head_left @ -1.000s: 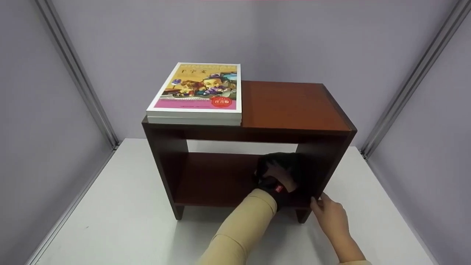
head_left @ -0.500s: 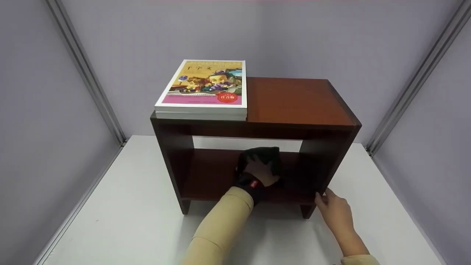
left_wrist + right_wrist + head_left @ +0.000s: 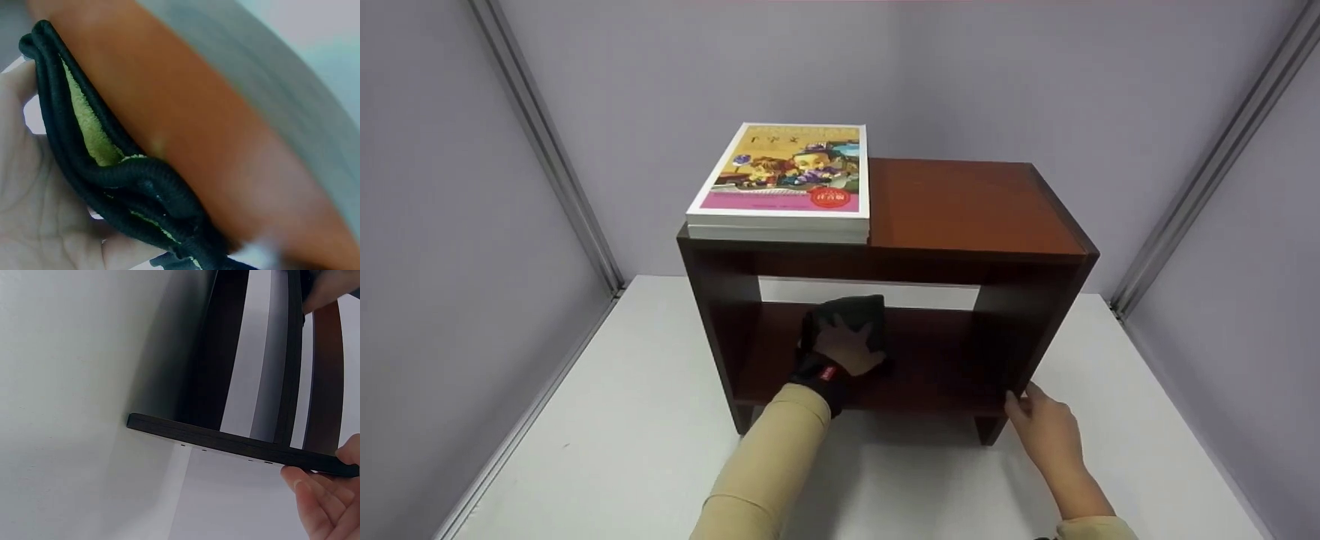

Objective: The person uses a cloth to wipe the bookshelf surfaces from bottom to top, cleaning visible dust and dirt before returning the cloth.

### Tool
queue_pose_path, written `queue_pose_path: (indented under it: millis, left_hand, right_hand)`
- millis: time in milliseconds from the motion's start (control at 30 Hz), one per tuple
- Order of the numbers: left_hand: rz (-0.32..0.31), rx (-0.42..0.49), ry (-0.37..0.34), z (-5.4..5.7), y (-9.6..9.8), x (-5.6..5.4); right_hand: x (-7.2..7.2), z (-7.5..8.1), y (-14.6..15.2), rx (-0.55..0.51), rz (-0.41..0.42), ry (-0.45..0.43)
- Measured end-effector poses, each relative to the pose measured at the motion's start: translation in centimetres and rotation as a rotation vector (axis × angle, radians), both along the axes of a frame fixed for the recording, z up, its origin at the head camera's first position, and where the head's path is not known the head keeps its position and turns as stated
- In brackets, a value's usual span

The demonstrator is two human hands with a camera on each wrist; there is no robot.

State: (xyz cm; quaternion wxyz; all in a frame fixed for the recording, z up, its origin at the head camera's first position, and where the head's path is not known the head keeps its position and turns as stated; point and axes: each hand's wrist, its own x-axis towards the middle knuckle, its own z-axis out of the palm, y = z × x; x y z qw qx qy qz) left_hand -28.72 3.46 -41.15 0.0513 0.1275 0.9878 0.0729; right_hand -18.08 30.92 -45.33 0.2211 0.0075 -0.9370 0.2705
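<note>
One dark cloth under a left hand, on the lower board of a wooden shelf.
The left hand's fingers spread over the cloth; the right hand pinches the wooden shelf's right front edge. Books lie stacked atop its left end; white tabletop beneath it.
</note>
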Motion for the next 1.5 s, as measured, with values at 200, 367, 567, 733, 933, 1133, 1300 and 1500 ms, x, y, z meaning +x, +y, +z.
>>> queue_pose_path:
  millis: [200,367,567,733,933,1133,1300,1500]
  left_hand:
    - [0.05,0.035,-0.017,0.5,-2.3,0.3]
    - [0.086,0.063,0.034,0.0,-4.6,0.1]
    - [0.084,0.014,0.026,-0.7,-7.2,-0.1]
    - [0.066,-0.034,0.0,-0.9,-7.8,-0.1]
    - [0.092,-0.067,0.003,-1.0,-7.3,0.5]
    - [0.167,-0.05,0.042,-0.5,-5.5,1.3]
    - [0.213,-0.002,0.045,0.2,-3.0,2.1]
    - [0.217,-0.059,-0.024,0.8,0.3,2.7]
  right_hand:
    - [-0.1,0.0,0.0,-0.006,0.005,-0.003]
    - [-0.2,-0.1,0.1,-0.005,0.007,-0.019]
    - [-0.3,-0.3,0.2,0.004,0.006,-0.042]
    - [-0.3,-0.4,0.0,0.002,0.005,-0.048]
    - [-0.2,-0.4,-0.2,0.014,0.008,-0.052]
    - [-0.2,-0.3,-0.1,0.021,0.01,-0.014]
    - [-0.1,0.0,0.0,0.038,0.003,-0.005]
    - [0.0,0.0,-0.2,0.015,0.004,-0.032]
